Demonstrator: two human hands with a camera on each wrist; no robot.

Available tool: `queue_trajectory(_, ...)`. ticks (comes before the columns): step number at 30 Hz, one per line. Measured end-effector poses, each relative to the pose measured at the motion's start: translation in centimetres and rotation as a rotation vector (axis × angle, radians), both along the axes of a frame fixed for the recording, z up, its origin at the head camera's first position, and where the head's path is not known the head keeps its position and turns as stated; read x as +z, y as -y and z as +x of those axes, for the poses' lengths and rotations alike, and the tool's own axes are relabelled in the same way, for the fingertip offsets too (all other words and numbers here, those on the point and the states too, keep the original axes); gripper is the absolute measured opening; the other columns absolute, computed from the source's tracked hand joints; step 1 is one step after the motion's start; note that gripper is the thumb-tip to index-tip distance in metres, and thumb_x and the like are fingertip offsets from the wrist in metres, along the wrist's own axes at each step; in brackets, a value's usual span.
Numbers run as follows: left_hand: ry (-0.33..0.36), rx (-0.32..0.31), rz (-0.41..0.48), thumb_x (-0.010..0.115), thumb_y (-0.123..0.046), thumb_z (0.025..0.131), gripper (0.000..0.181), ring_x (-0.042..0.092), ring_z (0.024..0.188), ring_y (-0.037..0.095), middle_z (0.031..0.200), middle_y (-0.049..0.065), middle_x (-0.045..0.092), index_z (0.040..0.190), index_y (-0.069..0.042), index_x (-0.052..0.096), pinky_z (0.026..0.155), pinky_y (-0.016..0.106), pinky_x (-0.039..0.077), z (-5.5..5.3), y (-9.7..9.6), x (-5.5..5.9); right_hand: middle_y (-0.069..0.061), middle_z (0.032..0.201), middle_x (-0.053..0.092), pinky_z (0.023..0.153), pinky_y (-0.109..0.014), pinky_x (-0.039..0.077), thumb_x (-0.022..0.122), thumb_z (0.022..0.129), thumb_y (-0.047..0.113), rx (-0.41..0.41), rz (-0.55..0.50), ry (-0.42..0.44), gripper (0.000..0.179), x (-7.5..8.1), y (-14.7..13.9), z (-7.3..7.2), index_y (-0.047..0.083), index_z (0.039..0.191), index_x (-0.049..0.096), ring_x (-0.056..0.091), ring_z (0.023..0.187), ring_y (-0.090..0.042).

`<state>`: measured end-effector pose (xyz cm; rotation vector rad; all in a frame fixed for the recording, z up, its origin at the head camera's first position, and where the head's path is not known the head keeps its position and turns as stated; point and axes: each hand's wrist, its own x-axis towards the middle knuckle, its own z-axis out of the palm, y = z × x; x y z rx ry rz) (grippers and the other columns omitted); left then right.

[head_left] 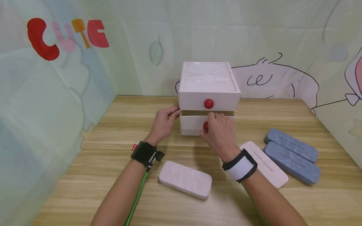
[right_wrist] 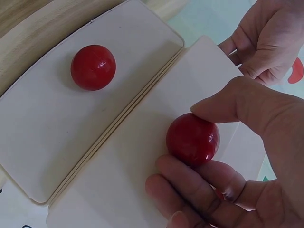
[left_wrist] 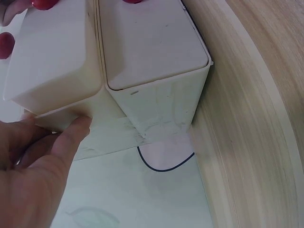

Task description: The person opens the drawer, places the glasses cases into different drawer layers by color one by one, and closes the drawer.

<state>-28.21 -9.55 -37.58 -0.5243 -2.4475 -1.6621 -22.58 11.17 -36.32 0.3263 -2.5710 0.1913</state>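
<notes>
A white drawer box (head_left: 209,77) with red knobs stands at the back of the wooden table. In the head view, the drawer with the lower visible knob sits slightly out, a dark gap along its top edge. My right hand (head_left: 222,130) pinches that red knob (right_wrist: 193,139); the right wrist view shows thumb on one side and curled fingers on the other. Another knob (right_wrist: 93,67) sits on the neighbouring drawer front. At the box's left side, my left hand (head_left: 164,122) grips the edge with thumb and fingers; some fingers are hidden behind the thumb (left_wrist: 71,137).
A pale pink oblong case (head_left: 185,180) lies in front of the box. Right of it are a lettered pink case (head_left: 264,164), partly behind my right forearm, and two blue cases (head_left: 292,162) (head_left: 291,144) side by side. A printed cloth (head_left: 141,53) hangs behind the table.
</notes>
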Motion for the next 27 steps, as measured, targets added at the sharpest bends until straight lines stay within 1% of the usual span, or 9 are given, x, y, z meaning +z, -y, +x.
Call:
queue_trajectory(10,-0.012,-0.004,0.014,0.055,-0.007,0.105,0.036,0.059,0.132,0.023,0.147,0.014,0.056,0.14,-0.001,0.058,0.103,0.029,0.053,0.0,-0.04,-0.03,-0.01,0.066,0.06,0.049,-0.031,0.046,0.081,0.08,0.024,-0.005,0.004,0.007,0.029,0.23,0.04,0.23,0.001,0.084,0.063,0.057,0.06,-0.024)
queue_trajectory(15,-0.016,-0.009,0.023,0.054,-0.005,0.104,0.036,0.057,0.134,0.025,0.148,0.015,0.054,0.14,0.0,0.057,0.104,0.034,0.053,-0.01,-0.07,0.03,-0.01,0.066,0.059,0.049,-0.031,0.047,0.081,0.08,0.024,-0.001,0.005,0.009,0.03,0.3,0.04,0.29,0.001,0.084,0.063,0.056,0.06,-0.024)
queue_trajectory(27,-0.005,-0.015,0.027,0.054,-0.005,0.104,0.036,0.055,0.135,0.025,0.148,0.014,0.053,0.14,0.0,0.057,0.106,0.038,0.052,-0.13,-0.05,-0.07,-0.009,0.064,0.059,0.046,-0.03,0.043,0.081,0.079,0.024,0.0,0.025,-0.001,0.03,0.41,0.1,0.55,0.001,0.081,0.062,0.055,0.057,-0.023)
